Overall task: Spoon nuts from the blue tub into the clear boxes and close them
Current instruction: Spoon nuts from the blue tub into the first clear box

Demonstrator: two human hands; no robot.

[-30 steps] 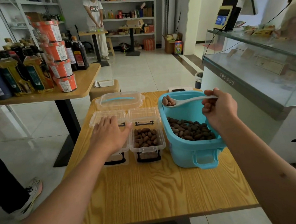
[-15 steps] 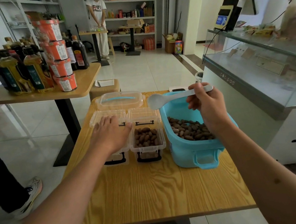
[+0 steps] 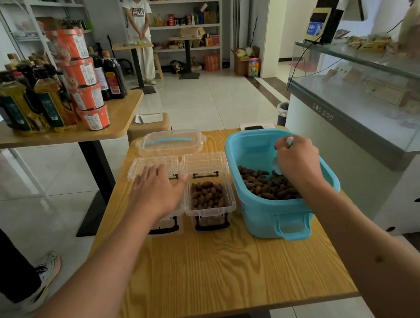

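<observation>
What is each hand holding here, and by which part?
The right hand grips the white spoon by its handle, bowl down in the blue tub. The left hand holds nothing; it rests flat on the left clear box.

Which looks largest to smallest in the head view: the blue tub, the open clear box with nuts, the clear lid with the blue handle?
1. Blue tub, clearly the largest.
2. and 3. Open clear box with nuts and clear lid with the blue handle look alike; the lid lies farther away, so I cannot rank them.
</observation>
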